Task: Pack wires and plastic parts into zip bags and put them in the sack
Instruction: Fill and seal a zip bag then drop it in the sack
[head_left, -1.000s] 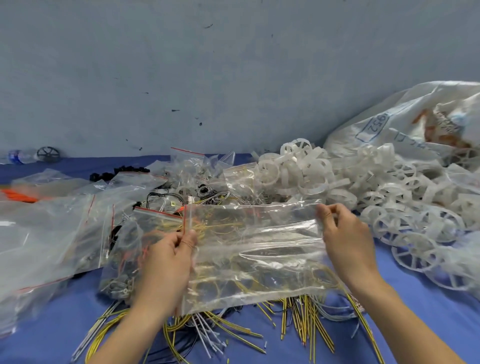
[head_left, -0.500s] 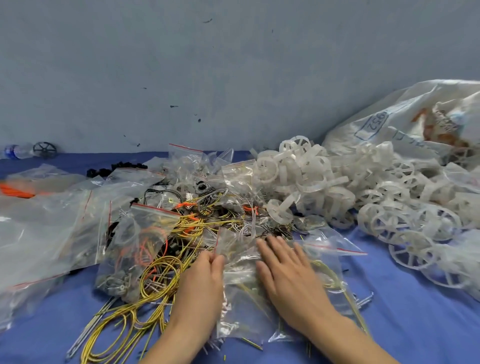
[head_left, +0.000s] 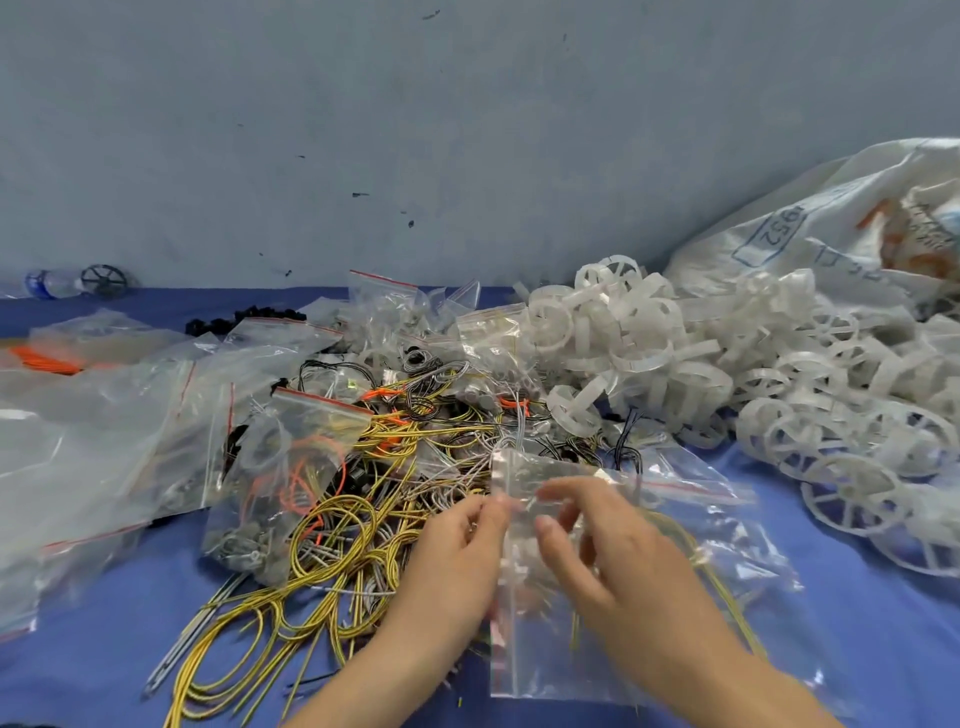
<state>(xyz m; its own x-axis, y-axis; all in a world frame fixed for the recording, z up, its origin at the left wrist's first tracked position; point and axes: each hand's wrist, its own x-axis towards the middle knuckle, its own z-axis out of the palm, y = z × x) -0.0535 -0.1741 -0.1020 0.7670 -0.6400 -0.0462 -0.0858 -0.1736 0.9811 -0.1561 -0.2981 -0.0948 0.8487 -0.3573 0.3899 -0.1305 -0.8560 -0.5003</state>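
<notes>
1. The left hand (head_left: 452, 551) and right hand (head_left: 623, 561) are close together. Both pinch the top of a clear zip bag (head_left: 550, 654) with curled fingers, though blur hides the exact grip.
2. The clear zip bag hangs down onto the blue cloth (head_left: 883, 649), its red seal strip along its left edge. I cannot tell whether the yellow strand showing through it is inside or beneath.
3. Just left of that bag lie looped yellow wires (head_left: 332, 561).
4. Beyond them, up-left of the bag, is a filled zip bag (head_left: 296, 467) holding orange wire.
5. Further left of the bag are slack empty zip bags (head_left: 104, 426).
6. Up-right of the bag is a heap of white plastic wheels (head_left: 649, 353).
7. Behind the heap, farthest from the bag, is the white sack (head_left: 831, 228).
</notes>
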